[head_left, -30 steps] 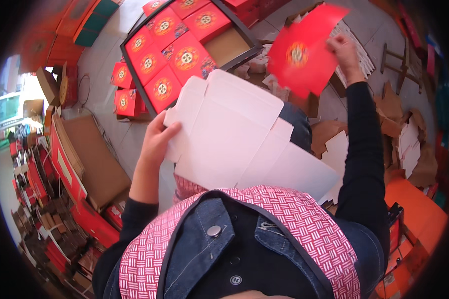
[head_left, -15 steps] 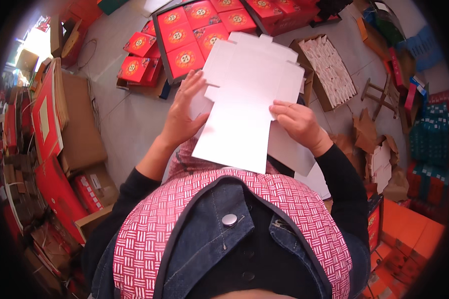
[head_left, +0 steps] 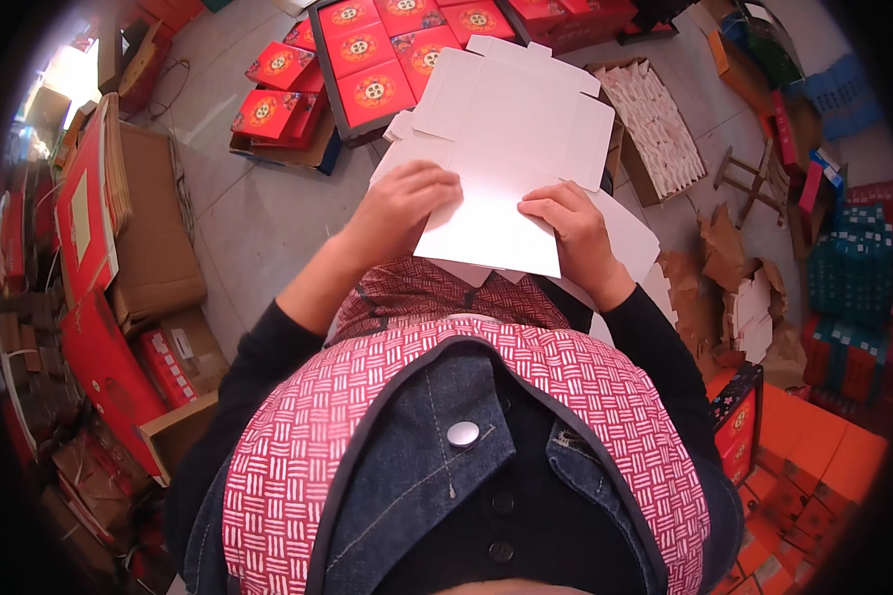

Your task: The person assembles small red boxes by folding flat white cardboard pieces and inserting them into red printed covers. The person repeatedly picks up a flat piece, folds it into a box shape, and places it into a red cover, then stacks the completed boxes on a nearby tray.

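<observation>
A flat white cardboard box blank (head_left: 506, 119) with cut flaps lies over my lap, its lower panel tilted up. My left hand (head_left: 407, 206) is closed over the left edge of that panel, its fingers curled onto the white face. On the opposite edge my right hand (head_left: 574, 233) grips the same panel, fingertips bent over it and the thumb hidden. More white blanks (head_left: 633, 236) stick out underneath, to the right of my right hand.
Beyond the blank stands a dark-rimmed tray (head_left: 345, 124) of red printed boxes, with loose red boxes (head_left: 268, 112) left of it. An open carton (head_left: 655, 129) of white packed pieces sits at the far right. Brown cardboard (head_left: 159, 218) leans on the left; orange boxes (head_left: 814, 436) are stacked at lower right.
My left hand has moved right and nearer from the blank's side flap, its spread fingers now curled. The blank's near panel has been raised, and my right hand has shifted slightly nearer.
</observation>
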The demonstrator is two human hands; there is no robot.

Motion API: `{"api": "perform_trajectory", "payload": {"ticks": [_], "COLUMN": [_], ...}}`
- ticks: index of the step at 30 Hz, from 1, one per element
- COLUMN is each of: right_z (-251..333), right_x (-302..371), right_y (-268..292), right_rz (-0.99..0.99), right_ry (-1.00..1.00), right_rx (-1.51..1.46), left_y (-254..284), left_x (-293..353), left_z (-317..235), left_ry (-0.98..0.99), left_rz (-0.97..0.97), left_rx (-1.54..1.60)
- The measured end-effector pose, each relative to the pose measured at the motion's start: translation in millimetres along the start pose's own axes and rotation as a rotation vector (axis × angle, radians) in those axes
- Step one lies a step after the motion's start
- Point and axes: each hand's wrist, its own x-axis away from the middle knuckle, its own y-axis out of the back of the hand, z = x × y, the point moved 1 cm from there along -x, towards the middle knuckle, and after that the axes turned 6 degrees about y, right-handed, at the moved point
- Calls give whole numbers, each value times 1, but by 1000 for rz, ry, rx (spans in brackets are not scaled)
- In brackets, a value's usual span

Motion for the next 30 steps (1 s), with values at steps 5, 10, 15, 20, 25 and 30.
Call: {"api": "perform_trajectory", "payload": {"ticks": [5,10,15,20,25,30], "right_z": [-8,-18,-26,7,8,-6], "right_x": [-3,-20,-13,-48,-72,-79], "right_y": [3,5,15,59,45,68], "right_rz": [-22,34,-21,-374,-11,449], "right_ry": [-165,-602,-755,-106,68,-153], "right_rx": [-37,-123,-647,55,204,-538], "left_y": [-2,-17,-9,-8,-10,2], "left_x": [-27,-51,-37,-28,-30,-26], "left_z": [16,7,7,9,8,-2], "left_ry": [34,495,406,271,225,124], "left_rz": [37,103,63,-94,-105,-100], "left_rx": [30,-183,-51,17,36,205]}}
